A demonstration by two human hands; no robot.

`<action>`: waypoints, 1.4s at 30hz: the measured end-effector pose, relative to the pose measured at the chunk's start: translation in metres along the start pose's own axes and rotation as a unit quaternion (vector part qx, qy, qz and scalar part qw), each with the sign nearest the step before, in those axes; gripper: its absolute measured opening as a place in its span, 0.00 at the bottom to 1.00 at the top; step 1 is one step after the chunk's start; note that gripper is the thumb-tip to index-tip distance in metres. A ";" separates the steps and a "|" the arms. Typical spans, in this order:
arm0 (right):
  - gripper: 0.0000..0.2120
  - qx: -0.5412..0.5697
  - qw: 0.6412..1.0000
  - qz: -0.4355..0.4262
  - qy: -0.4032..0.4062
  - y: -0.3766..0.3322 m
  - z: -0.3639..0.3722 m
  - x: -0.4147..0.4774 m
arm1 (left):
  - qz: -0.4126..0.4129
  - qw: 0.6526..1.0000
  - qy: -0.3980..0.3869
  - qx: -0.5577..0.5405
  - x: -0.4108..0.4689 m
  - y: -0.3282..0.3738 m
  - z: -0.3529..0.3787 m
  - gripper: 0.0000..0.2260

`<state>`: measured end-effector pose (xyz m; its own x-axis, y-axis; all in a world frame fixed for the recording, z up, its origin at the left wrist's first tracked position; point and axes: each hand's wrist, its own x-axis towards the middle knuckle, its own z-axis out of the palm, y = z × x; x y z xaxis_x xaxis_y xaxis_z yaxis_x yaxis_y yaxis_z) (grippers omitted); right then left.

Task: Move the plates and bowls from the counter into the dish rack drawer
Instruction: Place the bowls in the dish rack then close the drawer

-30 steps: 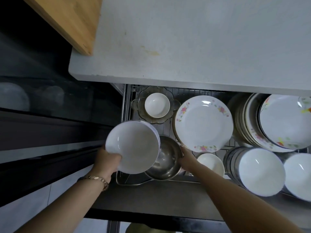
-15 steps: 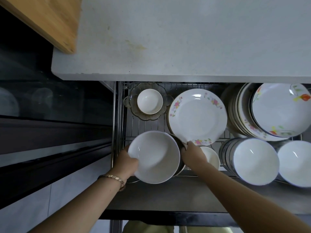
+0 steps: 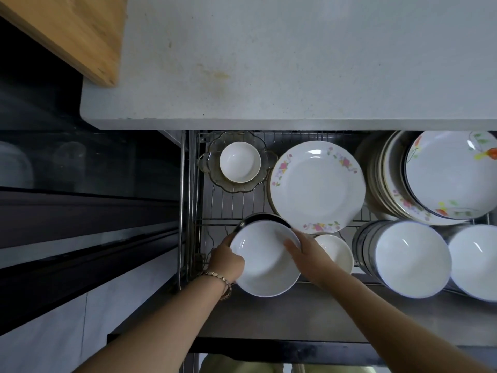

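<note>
Head view showed the left hand (image 3: 226, 261) gripping the bowl's (image 3: 265, 265) left rim, the right hand (image 3: 309, 254) holding its right rim, fingers curled over the edge. The bowl lay over a steel bowl (image 3: 261, 218) at the rack's (image 3: 223, 203) front left.

The counter (image 3: 295, 63) occupies the far half of the scene; a board (image 3: 67, 30) lies across its far left edge. The dish rack drawer (image 3: 199, 219) extends nearward from under the counter edge.

Far row, left to right: a small bowl (image 3: 240, 162) inside a dish (image 3: 213, 168), a plate (image 3: 317, 187), a plate stack (image 3: 443, 176).

Near row, left to right: a large bowl (image 3: 266, 262) resting in a lower bowl (image 3: 262, 218), a low bowl (image 3: 336, 250), a bowl stack (image 3: 411, 259), an end bowl (image 3: 476, 262).

The left hand (image 3: 227, 261) holds the large bowl's left rim, the right hand (image 3: 306, 251) its right rim.
</note>
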<state>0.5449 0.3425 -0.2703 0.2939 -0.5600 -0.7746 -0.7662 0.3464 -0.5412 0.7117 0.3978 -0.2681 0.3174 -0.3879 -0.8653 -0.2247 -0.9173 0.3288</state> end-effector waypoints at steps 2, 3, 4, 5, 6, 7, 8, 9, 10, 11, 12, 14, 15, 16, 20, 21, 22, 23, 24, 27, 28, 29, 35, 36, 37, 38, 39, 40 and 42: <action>0.18 -0.053 0.998 0.010 0.021 -0.001 0.006 0.004 | -0.005 1.000 0.019 0.002 0.002 -0.004 0.002 0.22; 0.19 -0.070 0.997 0.020 0.029 -0.002 0.008 0.005 | -0.009 0.999 0.033 0.006 0.002 -0.006 0.003 0.19; 0.19 -0.087 0.995 0.031 0.038 -0.003 0.010 0.007 | -0.012 0.999 0.046 0.014 0.003 -0.008 0.003 0.16; 0.20 -0.104 0.993 0.039 0.044 -0.003 0.012 0.007 | -0.012 0.998 0.053 0.027 0.003 -0.009 0.003 0.14; 0.21 -0.117 0.991 0.048 0.050 -0.003 0.015 0.008 | -0.009 0.998 0.053 0.041 0.004 -0.010 0.004 0.13; 0.22 -0.124 0.989 0.057 0.057 -0.003 0.017 0.008 | -0.007 0.997 0.050 0.051 0.004 -0.011 0.004 0.13; 0.22 -0.128 0.987 0.065 0.069 -0.004 0.020 0.007 | -0.007 0.997 0.048 0.056 0.004 -0.012 0.005 0.14; 0.21 -0.131 0.985 0.071 0.083 -0.004 0.023 0.007 | -0.008 0.997 0.048 0.057 0.005 -0.012 0.005 0.14; 0.20 -0.135 0.983 0.074 0.099 -0.004 0.026 0.006 | -0.010 0.997 0.048 0.058 0.006 -0.012 0.004 0.14; 0.18 -0.140 0.980 0.078 0.115 -0.004 0.029 0.005 | -0.015 0.997 0.048 0.061 0.007 -0.011 0.003 0.14; 0.17 -0.143 0.978 0.082 0.126 -0.004 0.031 0.004 | -0.022 0.996 0.045 0.067 0.008 -0.011 0.003 0.15; 0.16 -0.136 0.977 0.078 0.142 -0.005 0.031 0.003 | -0.033 0.996 0.036 0.077 0.011 -0.009 0.002 0.20; 0.17 -0.125 0.978 0.073 0.151 -0.003 0.030 0.004 | -0.033 0.996 0.031 0.076 0.012 -0.008 0.002 0.24; 0.19 -0.115 0.978 0.069 0.158 -0.001 0.029 0.005 | -0.029 0.997 0.025 0.073 0.013 -0.006 0.002 0.27; 0.26 -0.069 0.992 0.070 0.079 0.004 0.021 0.012 | 0.005 0.999 0.025 0.036 0.014 -0.002 0.003 0.28; 0.26 -0.053 0.994 0.069 0.061 0.004 0.020 0.013 | 0.001 0.999 0.023 0.022 0.014 -0.003 0.004 0.29; 0.26 -0.047 0.995 0.070 0.054 0.004 0.019 0.013 | -0.004 1.000 0.022 0.011 0.014 -0.003 0.005 0.29; 0.26 -0.051 0.995 0.075 0.052 0.004 0.018 0.013 | -0.005 1.000 0.022 0.002 0.014 -0.004 0.005 0.30; 0.27 -0.056 0.994 0.082 0.052 0.003 0.018 0.013 | -0.005 1.000 0.021 -0.001 0.014 -0.004 0.005 0.30; 0.26 -0.067 0.992 0.101 0.044 0.003 0.016 0.014 | 0.005 1.000 0.004 0.028 0.016 -0.003 0.003 0.31; 0.26 -0.068 0.992 0.102 0.042 0.002 0.014 0.014 | 0.007 0.999 -0.001 0.042 0.018 -0.002 0.001 0.30; 0.26 -0.070 0.992 0.101 0.040 0.000 0.013 0.015 | 0.008 0.999 -0.005 0.053 0.021 -0.001 0.000 0.30; 0.16 -0.147 0.984 0.096 0.021 -0.004 0.006 0.014 | -0.014 0.996 -0.009 0.086 0.022 -0.003 -0.001 0.28; 0.16 -0.153 0.984 0.093 0.014 -0.005 0.003 0.011 | -0.017 0.997 -0.004 0.081 0.018 -0.003 -0.001 0.27; 0.17 -0.156 0.984 0.089 0.007 -0.007 0.000 0.007 | -0.019 0.997 0.002 0.080 0.014 -0.003 -0.002 0.27; 0.19 -0.161 0.983 0.084 0.001 -0.010 -0.004 0.004 | -0.024 0.996 0.004 0.080 0.009 -0.002 -0.003 0.28; 0.22 -0.169 0.983 0.077 -0.003 -0.014 -0.010 0.000 | -0.027 0.996 0.007 0.083 0.003 0.001 -0.005 0.29; 0.24 -0.179 0.982 0.067 -0.002 -0.019 -0.017 -0.004 | -0.022 0.996 0.013 0.086 -0.005 0.006 -0.009 0.29; 0.24 -0.197 0.979 0.042 0.008 -0.033 -0.036 -0.013 | 0.011 0.995 0.055 0.086 -0.022 0.024 -0.017 0.26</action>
<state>0.5455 0.3109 -0.2311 0.2147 -0.5545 -0.8040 -0.9493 0.0750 -0.3052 0.7155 0.3832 -0.2348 0.4069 -0.4241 -0.8091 -0.3839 -0.8831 0.2698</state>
